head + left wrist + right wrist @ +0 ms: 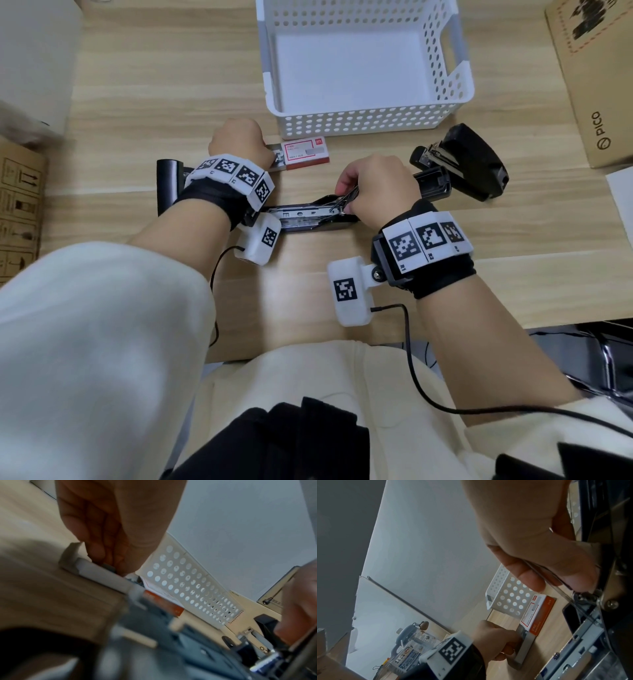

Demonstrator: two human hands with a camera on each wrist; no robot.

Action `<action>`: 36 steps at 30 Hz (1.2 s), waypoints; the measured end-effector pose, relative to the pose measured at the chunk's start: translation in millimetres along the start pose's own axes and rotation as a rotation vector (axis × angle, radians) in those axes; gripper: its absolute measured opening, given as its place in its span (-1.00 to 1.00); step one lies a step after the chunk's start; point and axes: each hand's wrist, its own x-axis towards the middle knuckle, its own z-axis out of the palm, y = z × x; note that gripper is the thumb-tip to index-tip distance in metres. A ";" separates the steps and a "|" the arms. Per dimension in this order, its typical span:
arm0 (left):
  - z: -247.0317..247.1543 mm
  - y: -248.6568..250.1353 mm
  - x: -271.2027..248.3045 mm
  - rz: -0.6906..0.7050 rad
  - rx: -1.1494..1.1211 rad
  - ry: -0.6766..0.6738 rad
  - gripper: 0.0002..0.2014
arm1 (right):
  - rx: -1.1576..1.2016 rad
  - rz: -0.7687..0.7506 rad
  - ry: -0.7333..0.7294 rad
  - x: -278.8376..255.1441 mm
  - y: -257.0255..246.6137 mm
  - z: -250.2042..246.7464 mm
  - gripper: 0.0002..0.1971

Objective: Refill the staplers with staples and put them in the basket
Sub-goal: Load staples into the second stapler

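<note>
An open black stapler (305, 219) lies flat in front of me with its metal magazine (582, 642) exposed. My right hand (349, 195) pinches the thin metal pusher rod (539, 572) raised above that magazine. My left hand (260, 150) reaches into the slid-out tray (102, 573) of the red and white staple box (306, 150); its fingertips (104, 555) pinch a small grey strip of staples (109, 566) there. A second black stapler (462, 164) lies open at the right. The white perforated basket (366, 116) stands behind the box with nothing in it.
A PICO cardboard box (599, 102) lies at the right edge and another carton (17, 205) at the left. A clear bottle (412, 635) stands far left. Camera cables hang off the table's near edge (513, 318).
</note>
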 end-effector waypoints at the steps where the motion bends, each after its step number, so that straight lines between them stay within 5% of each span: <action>1: -0.1 -1.3 -0.3 0.008 -0.022 0.003 -0.84 | 0.000 0.001 -0.003 -0.3 0.0 0.3 -0.69; 7: -7.6 -12.5 -19.5 0.060 -0.449 0.142 -0.80 | 0.007 -0.004 -0.003 -2.2 0.3 2.5 -0.70; 13: -5.1 -17.3 -46.8 -0.066 -1.249 -0.057 -0.77 | 0.010 -0.015 0.016 -7.2 1.1 4.2 -0.73; 26: 8.9 -34.0 -77.9 -0.159 -1.366 -0.117 -0.72 | 0.027 -0.022 0.042 -12.3 1.7 7.3 -0.72; 36: 5.6 -44.6 -88.6 -0.229 -1.646 -0.111 -0.95 | 0.029 -0.028 0.058 -12.1 2.6 8.6 -0.72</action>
